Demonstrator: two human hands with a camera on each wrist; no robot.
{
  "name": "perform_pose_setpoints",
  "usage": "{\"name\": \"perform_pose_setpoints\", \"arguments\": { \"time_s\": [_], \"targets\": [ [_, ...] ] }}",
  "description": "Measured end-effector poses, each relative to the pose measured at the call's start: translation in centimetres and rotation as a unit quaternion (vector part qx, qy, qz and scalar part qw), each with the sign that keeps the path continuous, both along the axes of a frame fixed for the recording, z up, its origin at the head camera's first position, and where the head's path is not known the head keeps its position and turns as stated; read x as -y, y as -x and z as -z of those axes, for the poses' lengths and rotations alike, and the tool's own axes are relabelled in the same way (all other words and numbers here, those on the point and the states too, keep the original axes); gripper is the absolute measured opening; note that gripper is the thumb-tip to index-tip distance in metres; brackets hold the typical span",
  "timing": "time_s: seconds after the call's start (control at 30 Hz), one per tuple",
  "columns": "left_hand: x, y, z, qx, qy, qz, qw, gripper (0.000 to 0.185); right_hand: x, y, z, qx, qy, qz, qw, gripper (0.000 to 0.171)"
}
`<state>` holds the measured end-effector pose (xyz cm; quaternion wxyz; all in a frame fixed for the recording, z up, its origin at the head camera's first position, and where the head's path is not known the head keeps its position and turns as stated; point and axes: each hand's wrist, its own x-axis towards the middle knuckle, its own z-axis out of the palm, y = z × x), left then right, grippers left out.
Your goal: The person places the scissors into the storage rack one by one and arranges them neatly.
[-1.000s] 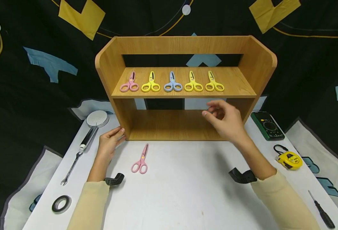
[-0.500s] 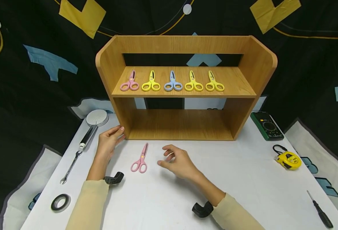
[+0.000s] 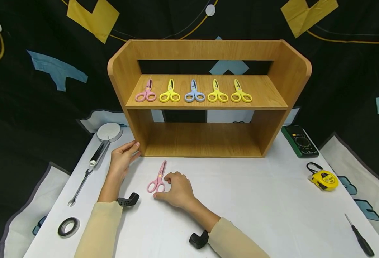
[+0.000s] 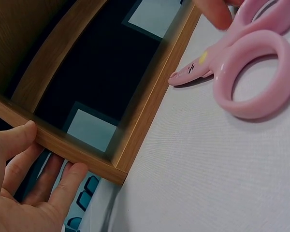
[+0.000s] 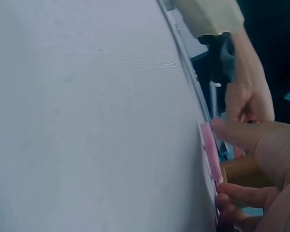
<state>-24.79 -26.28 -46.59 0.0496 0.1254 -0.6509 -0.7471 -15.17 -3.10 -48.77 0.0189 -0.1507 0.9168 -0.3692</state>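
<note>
**Reaching the last pair: five shelved, one on the desk**

Looking down from the head view: five small scissors lined up on the upper board of the wooden shelf, namely pink shelf scissors, three yellow scissors, and blue scissors in the middle. Lower board bare. One more pair, the pink scissors, flat on the white desk just in front of the shelf, blades toward it, handles toward the person. Judged from that: mostly done, this sixth pair not yet lifted or placed. Right hand low on the desk, fingers curled, fingertips at the handle loops; forearm angled in from the lower right. Left hand stretched forward, fingers resting against the shelf's lower left front corner. Off to the sides, untouched: shower head, wrench, tape roll, multimeter, tape measure, screwdriver.

From the left wrist: left hand with fairly straight, relaxed fingers spread around the shelf corner, thumb on top of the edge, nothing gripped. Pink scissors close by on the desk, a fingertip of the other hand touching near the loops.

From the right wrist: right hand with thumb and fingers closing on either side of the pink scissors, seen edge-on against the desk; pinch apparently begun, scissors not raised.
</note>
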Motion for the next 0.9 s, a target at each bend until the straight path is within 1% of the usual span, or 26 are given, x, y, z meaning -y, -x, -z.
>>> {"name": "perform_pose_setpoints", "arguments": {
  "time_s": [0.1,0.13,0.2,0.27,0.37,0.47,0.53,0.6,0.67,0.8,0.9],
  "targets": [
    [0.1,0.0,0.0,-0.002,-0.005,0.005,1.0000,0.060,0.6,0.1,-0.1,-0.024,-0.040,0.010,0.999,0.050],
    [0.1,0.0,0.0,-0.001,-0.004,0.005,1.0000,0.060,0.7,0.1,-0.2,-0.027,-0.045,0.012,0.999,0.046],
    [0.1,0.0,0.1,0.002,-0.004,0.007,1.0000,0.059,0.6,0.1,-0.3,-0.023,-0.040,0.013,0.999,0.038],
    [0.2,0.1,0.1,0.006,0.000,0.007,1.0000,0.060,0.3,0.2,-0.5,-0.009,-0.018,0.011,1.000,0.033],
    [0.3,0.1,0.1,0.009,0.005,0.007,0.9999,0.059,-0.5,0.3,-0.9,0.034,0.040,0.000,0.999,0.030],
    [0.3,0.1,0.0,0.010,0.013,0.007,0.9998,0.059,-1.7,0.4,-1.5,0.077,0.102,-0.013,0.992,0.031],
    [0.3,0.1,0.0,0.010,0.014,0.007,0.9998,0.057,-2.8,0.3,-2.2,0.094,0.129,-0.024,0.987,0.032],
    [0.3,0.1,0.0,0.012,0.016,0.008,0.9998,0.057,-4.1,0.0,-3.2,0.102,0.145,-0.031,0.984,0.032],
    [0.3,0.1,-0.1,0.014,0.016,0.008,0.9997,0.058,-5.6,-0.5,-4.6,0.105,0.161,-0.043,0.980,0.033],
    [0.3,0.0,-0.1,0.018,0.016,0.008,0.9997,0.059,-9.0,-1.5,-8.4,0.094,0.179,-0.062,0.977,0.034],
    [0.2,0.1,0.0,0.017,0.007,0.008,0.9998,0.059,-12.1,-1.6,-11.5,0.067,0.188,-0.063,0.978,0.036]
  ]
}}
